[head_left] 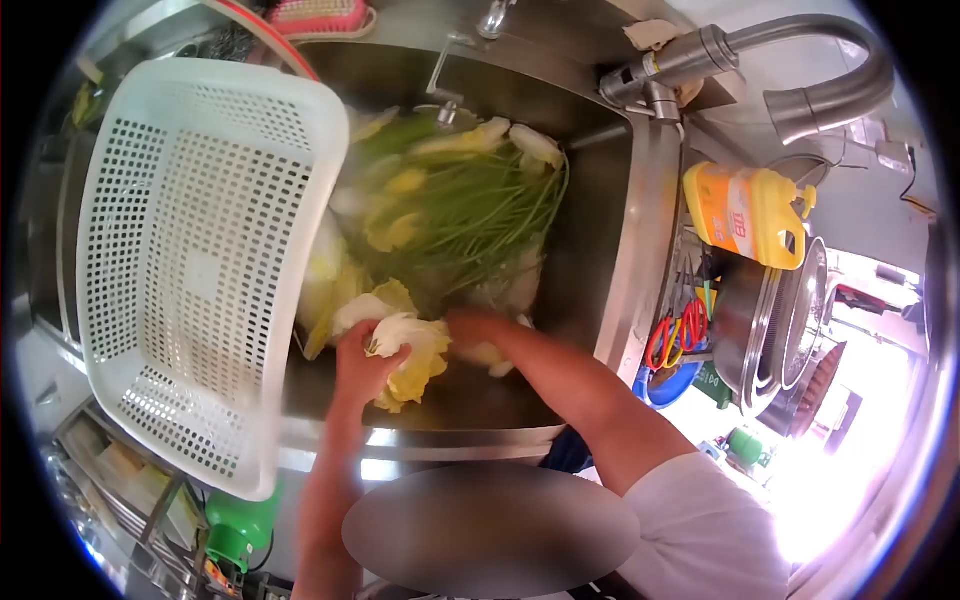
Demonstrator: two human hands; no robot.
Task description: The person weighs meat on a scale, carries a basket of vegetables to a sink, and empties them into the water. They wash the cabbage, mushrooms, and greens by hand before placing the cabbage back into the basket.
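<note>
My left hand [368, 358] is closed round pale yellow-white napa cabbage leaves [418, 350] at the near side of the metal sink [590, 270]. My right hand [476, 328] reaches down to the water just right of those leaves, close to pale pieces at its wrist; its fingers are hidden. Beyond both hands, a bundle of long green stalks [480, 215] like scallions or chives lies in the water. More cabbage leaves [395, 232] float among and beside the stalks.
A white perforated plastic basket [215, 210] covers the sink's left side. At the back right rises a curved faucet [690, 60]. Along the right edge stand a yellow jug [745, 215], red-handled scissors [690, 325] and metal pots [745, 310]. A pink brush [318, 15] lies behind.
</note>
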